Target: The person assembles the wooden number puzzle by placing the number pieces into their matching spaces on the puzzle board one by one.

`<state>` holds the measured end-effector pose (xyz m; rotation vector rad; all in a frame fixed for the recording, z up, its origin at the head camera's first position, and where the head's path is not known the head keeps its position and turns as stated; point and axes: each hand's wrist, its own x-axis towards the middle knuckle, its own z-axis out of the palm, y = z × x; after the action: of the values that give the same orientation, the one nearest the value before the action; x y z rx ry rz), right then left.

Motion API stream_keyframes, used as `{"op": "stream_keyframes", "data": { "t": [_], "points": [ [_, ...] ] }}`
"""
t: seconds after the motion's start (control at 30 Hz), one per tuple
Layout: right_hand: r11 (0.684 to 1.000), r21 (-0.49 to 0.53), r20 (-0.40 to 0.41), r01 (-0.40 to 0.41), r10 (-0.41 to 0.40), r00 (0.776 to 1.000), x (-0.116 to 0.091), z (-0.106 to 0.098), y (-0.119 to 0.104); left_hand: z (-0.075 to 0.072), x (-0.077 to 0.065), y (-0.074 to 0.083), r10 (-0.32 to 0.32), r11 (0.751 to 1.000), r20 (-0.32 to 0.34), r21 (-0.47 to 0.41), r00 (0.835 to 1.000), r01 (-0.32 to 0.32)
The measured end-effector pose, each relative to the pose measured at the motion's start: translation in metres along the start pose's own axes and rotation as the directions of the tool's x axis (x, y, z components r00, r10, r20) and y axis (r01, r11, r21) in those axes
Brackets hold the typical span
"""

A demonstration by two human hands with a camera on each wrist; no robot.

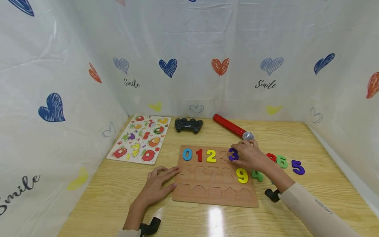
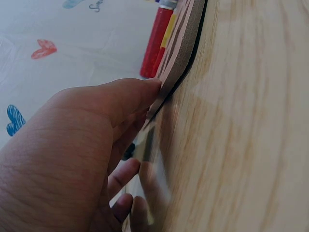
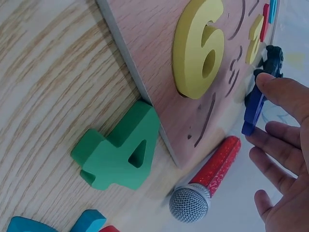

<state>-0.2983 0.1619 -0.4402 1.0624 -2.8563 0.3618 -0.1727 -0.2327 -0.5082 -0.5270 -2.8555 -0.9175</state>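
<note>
My left hand (image 1: 157, 186) rests at the left edge of the wooden number board (image 1: 192, 179), thumb and fingertips touching it. My right hand (image 1: 253, 156) pinches a purple number 3 (image 1: 234, 154) between thumb and fingers, over the board's top row, just right of the 3-shaped recess. The right wrist view shows this piece (image 3: 252, 113) edge-on. In the top row sit a blue 0 (image 1: 184, 154), a red 1 (image 1: 199, 156) and a yellow 2 (image 1: 211, 159). A yellow 9 (image 1: 246, 176) lies at the board's right side, with a green 4 (image 1: 258, 176) beside the board.
Right of the board lie a green 6 (image 1: 282, 161), a purple 5 (image 1: 299, 168) and a red number (image 1: 270, 157) partly behind the right arm. Behind stand a red microphone (image 1: 229, 125) and a black game controller (image 1: 189, 124). A fruit puzzle board (image 1: 154, 154) lies left.
</note>
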Motion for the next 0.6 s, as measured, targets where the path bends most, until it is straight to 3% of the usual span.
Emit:
{"op": "stream_keyframes", "data": {
  "t": [0.6],
  "points": [
    [0.999, -0.042, 0.018, -0.02, 0.021, 1.0, 0.0097, 0.0066, -0.0064, 0.0022, 0.0011, -0.0015, 0.001, 1.0, -0.003, 0.0, 1.0, -0.001]
  ]
}}
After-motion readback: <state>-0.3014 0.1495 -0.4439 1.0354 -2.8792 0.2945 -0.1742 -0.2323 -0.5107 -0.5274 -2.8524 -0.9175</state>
